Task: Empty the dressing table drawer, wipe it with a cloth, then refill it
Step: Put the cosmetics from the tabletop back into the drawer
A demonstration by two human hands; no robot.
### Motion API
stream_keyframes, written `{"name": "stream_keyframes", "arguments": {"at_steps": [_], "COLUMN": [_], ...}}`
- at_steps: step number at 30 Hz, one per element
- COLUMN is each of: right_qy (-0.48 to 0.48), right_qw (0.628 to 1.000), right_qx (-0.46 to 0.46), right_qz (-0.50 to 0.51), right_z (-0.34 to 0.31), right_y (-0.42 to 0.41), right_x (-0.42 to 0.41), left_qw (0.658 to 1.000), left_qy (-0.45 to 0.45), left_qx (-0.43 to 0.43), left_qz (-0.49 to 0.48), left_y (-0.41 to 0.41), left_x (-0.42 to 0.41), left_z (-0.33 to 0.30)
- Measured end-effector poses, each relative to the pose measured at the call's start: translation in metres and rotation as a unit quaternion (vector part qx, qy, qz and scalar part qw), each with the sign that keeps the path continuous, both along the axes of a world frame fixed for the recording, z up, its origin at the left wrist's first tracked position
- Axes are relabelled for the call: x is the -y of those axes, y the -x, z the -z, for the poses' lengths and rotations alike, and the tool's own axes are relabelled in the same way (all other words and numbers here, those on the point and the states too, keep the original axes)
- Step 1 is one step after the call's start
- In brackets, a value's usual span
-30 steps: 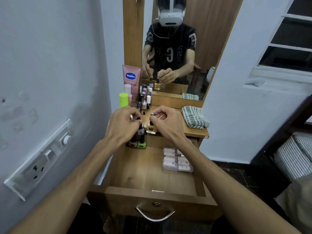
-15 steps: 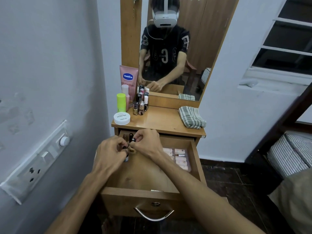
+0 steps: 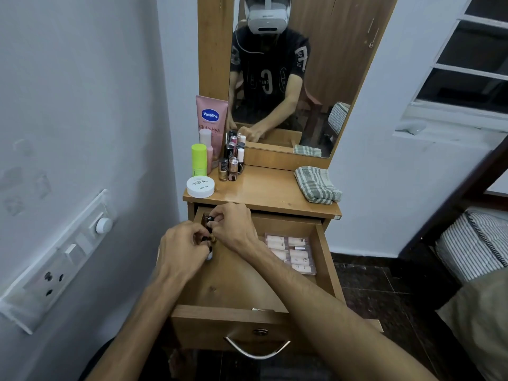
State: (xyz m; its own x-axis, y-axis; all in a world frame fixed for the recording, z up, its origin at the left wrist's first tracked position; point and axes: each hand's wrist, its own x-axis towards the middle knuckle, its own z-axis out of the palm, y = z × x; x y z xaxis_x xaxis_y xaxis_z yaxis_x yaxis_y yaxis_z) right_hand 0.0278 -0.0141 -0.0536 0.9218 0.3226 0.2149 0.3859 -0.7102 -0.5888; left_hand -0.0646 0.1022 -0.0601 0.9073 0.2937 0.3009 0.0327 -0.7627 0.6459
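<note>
Hands meet at the back-left corner of the open drawer. Left hand and right hand both have fingers curled and pinching small dark-capped bottles, which are mostly hidden; how many each holds cannot be told. A clear packet of pale tubes lies at the drawer's right side. On the tabletop stand a pink lotion tube, a green bottle, a white jar, clustered nail polish bottles and, well apart at the right, a folded checked cloth.
</note>
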Motion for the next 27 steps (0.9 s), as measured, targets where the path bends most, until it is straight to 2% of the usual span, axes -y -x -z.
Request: {"name": "stream_keyframes", "arguments": {"at_steps": [14, 19, 23, 27], "right_qy": [-0.002, 0.009, 0.049, 0.027], "right_qw": [1.0, 0.998, 0.993, 0.996], "right_qx": [-0.011, 0.035, -0.012, -0.03], "right_qz": [-0.023, -0.058, -0.11, -0.077], "right_z": [-0.004, -0.01, -0.01, -0.002], "right_y": [0.008, 0.022, 0.036, 0.036], "right_x": [0.005, 0.026, 0.039, 0.039], "left_qw": [1.0, 0.999, 0.998, 0.997], "left_qy": [-0.023, -0.032, -0.02, 0.005], "left_qx": [0.017, 0.026, 0.047, 0.051], "left_qz": [0.009, 0.011, 0.021, 0.051], "left_y": [0.0, 0.001, 0.003, 0.004], "left_x": [0.002, 0.003, 0.005, 0.007], "left_z": [0.0, -0.003, -0.005, -0.005]}}
